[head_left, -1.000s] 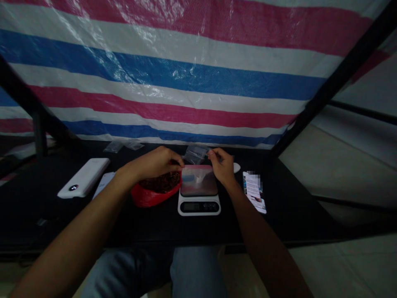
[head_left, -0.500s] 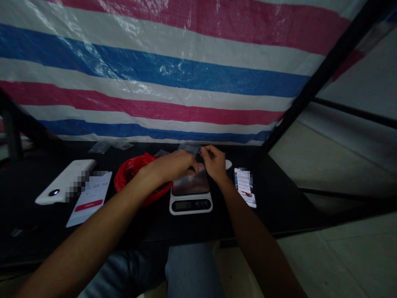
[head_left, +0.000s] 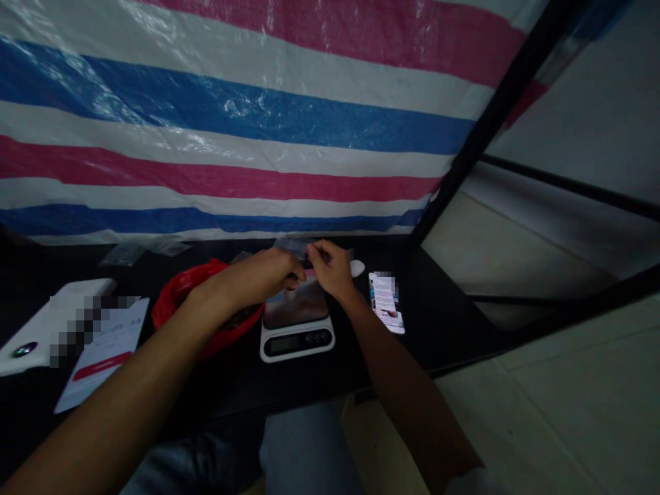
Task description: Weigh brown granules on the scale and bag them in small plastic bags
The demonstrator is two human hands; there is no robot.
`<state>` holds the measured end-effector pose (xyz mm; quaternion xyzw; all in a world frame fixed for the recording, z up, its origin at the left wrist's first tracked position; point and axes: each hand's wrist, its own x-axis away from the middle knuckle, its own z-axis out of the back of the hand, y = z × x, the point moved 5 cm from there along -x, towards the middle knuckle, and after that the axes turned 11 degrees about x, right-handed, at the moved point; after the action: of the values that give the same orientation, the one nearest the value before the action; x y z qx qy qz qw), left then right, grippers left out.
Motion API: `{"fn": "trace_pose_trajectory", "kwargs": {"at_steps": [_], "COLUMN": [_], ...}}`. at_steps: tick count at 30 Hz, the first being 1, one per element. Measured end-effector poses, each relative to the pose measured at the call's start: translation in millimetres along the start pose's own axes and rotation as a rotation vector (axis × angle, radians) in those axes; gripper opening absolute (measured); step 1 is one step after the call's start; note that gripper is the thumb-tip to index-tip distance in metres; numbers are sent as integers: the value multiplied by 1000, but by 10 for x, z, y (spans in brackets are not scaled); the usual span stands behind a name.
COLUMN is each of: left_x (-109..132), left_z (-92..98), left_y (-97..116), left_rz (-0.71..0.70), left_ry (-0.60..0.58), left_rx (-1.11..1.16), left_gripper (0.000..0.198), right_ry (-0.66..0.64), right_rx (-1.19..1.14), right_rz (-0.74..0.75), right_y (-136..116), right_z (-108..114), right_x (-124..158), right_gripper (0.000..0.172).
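Both hands meet over a small white kitchen scale [head_left: 296, 337] on a black table [head_left: 443, 323]. My left hand [head_left: 262, 275] and my right hand [head_left: 330, 268] pinch a small clear plastic bag [head_left: 295, 247] between them, just above the far edge of the scale's shiny plate. A red bag [head_left: 178, 302] holding dark brown pieces sits to the left of the scale, under my left forearm. What is inside the clear bag cannot be made out in the dim light.
A white power bank [head_left: 31, 330] and a white paper with a red bar [head_left: 103, 350] lie at the left. A printed card [head_left: 386, 313] and a small white object [head_left: 357, 268] lie right of the scale. More clear bags [head_left: 139, 251] lie by the striped tarp [head_left: 232, 137].
The view has swung to the right, so everything sits further left in frame. My left hand moved from the red bag's rim over to the clear bag above the scale.
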<state>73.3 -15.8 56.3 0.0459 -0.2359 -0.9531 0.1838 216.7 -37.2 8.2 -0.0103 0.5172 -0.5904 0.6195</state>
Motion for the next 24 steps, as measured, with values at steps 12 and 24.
{"fn": "trace_pose_trajectory", "kwargs": {"at_steps": [12, 24], "left_x": [31, 161], "left_z": [-22, -14], "left_y": [-91, -76], "left_rz": [-45, -86], "left_ry": [25, 141], "left_rx": [52, 148], "left_gripper": [19, 21], "right_ry": [-20, -185], "right_rx": [-3, -8], "right_rz": [-8, 19], "right_y": [12, 38], "right_z": [-15, -83], "right_x": [5, 18], "right_gripper": [30, 28]}}
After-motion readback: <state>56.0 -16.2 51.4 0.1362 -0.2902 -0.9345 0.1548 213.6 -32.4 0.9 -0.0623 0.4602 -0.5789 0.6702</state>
